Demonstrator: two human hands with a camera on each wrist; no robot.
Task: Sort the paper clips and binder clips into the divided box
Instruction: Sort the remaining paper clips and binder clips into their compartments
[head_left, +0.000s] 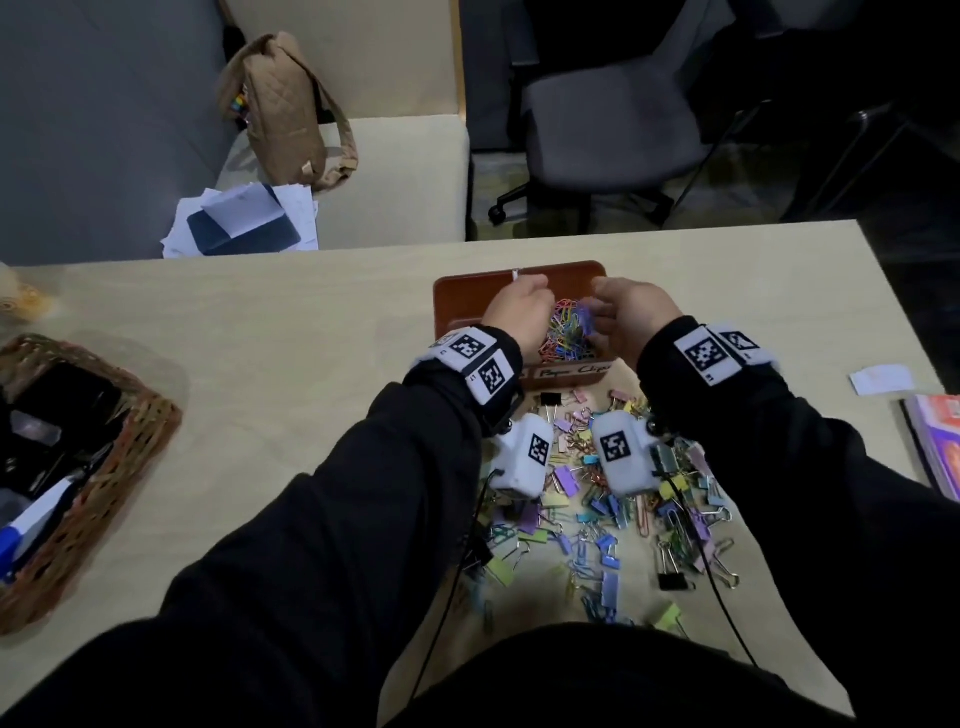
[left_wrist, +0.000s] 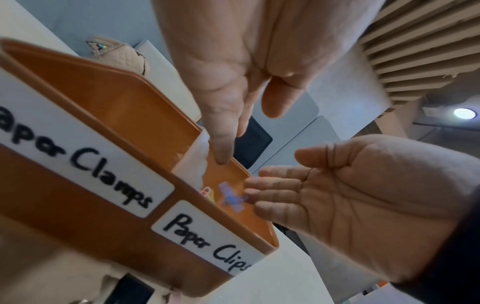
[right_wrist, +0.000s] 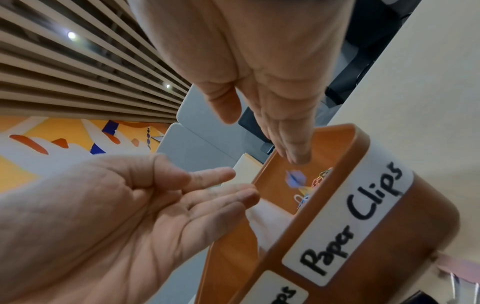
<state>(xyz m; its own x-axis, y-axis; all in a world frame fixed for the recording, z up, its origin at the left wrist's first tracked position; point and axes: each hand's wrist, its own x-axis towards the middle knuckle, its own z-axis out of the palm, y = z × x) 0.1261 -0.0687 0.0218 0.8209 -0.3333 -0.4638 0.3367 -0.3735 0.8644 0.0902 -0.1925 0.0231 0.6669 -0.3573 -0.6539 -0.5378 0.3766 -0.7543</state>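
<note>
Paper clips inside box rim

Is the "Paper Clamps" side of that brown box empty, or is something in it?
Apparently empty: the Paper Clamps compartment shows only bare orange floor, while coloured paper clips pile in the other side. Its near corner is hidden.

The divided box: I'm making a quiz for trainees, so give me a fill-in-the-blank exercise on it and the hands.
1. Both hands, left and right, hover over the compartment labelled Paper ____.
2. The other label on the box reads Paper ____.
3. A blurred ____ clip is in mid-air between the hands.
4. The unsorted pile lies on the ____, nearer the person than the box.

Missing words: Clips; Clamps; purple; table
</note>
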